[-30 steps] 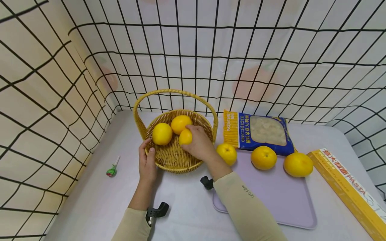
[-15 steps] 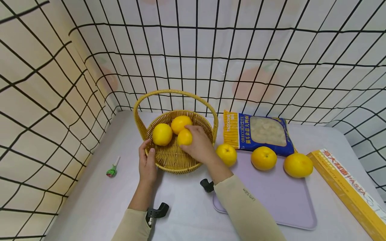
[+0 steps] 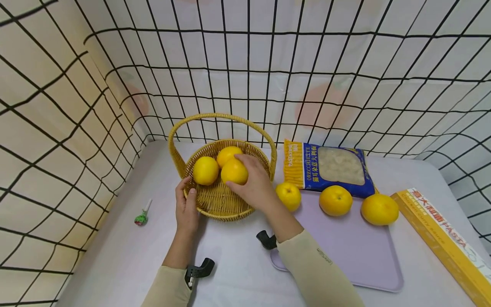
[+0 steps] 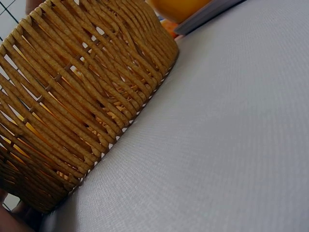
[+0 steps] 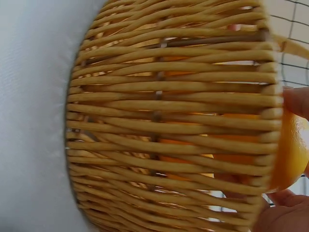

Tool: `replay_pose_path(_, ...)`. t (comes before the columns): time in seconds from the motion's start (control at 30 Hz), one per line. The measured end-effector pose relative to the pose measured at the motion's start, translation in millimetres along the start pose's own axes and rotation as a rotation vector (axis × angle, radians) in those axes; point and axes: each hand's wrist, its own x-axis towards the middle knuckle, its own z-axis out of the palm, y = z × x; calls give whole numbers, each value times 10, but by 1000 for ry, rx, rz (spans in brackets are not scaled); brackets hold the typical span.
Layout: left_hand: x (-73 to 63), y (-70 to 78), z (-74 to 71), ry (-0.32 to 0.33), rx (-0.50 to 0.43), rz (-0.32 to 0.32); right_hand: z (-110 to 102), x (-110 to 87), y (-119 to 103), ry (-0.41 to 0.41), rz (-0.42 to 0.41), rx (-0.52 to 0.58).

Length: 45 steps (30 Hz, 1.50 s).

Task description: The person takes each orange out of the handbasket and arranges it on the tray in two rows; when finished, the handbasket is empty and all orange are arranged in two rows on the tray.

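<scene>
A wicker basket (image 3: 224, 209) with a tall arched handle stands near the mesh wall. My left hand (image 3: 187, 213) grips its left rim, thumb on the near side of the edge. In my right hand (image 3: 255, 183) is a yellow-orange orange (image 3: 234, 171), pinched between thumb and fingers over the basket. Two more oranges lie inside, one at the left (image 3: 206, 170) and one at the back (image 3: 229, 154), partly hidden behind the held one. The right wrist view shows the held orange (image 5: 292, 150) at rim height, beyond the woven side (image 5: 169, 116).
A lilac tray (image 3: 356, 256) lies to the right, with oranges (image 3: 335, 201) along its far side. Behind it is a blue and yellow pasta bag (image 3: 333, 166). A long yellow pasta box (image 3: 441, 243) is at far right, a lollipop (image 3: 142, 218) at left. Black mesh (image 3: 249, 68) encloses the table.
My right hand has lifted the orange slightly and brought it a little to the left, so more of it shows. The left hand keeps its hold on the basket rim.
</scene>
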Motion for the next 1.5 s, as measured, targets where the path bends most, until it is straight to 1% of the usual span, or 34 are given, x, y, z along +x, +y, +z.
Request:
replay_pose_path(0.13, 4, 9, 0, 0, 3, -12, -90, -110, -69, 20, -33, -5)
replay_pose_path(0.33, 5, 24, -4, -12, 2, -13, -232, -310, -147, 25, -42, 28)
replay_pose_path(0.53, 8, 25, 1, -11, -6, -9, -322, -467, -157, 23, -58, 37)
replay_pose_path(0.63, 11, 23, 7, -9, -9, -9, -357, -543, -133, 22, -58, 28)
replay_pose_path(0.8, 17, 26, 7, -9, -13, -7, -408, -665, -93, 13, -28, 21)
replay_pose_path(0.97, 16, 25, 12, -8, -17, 4, -463, -784, -50, -3, -43, 62)
replay_pose_path(1.13, 7, 21, 17, -8, -5, -7, -516, -894, 25, -14, -53, 94)
replay_pose_path(1.3, 4, 10, 21, -8, 5, -18, -570, -995, 123, -10, -58, 66)
replay_pose_path(1.5, -1, 4, 22, -6, -4, -11, -621, -1100, 228, -25, -61, 13)
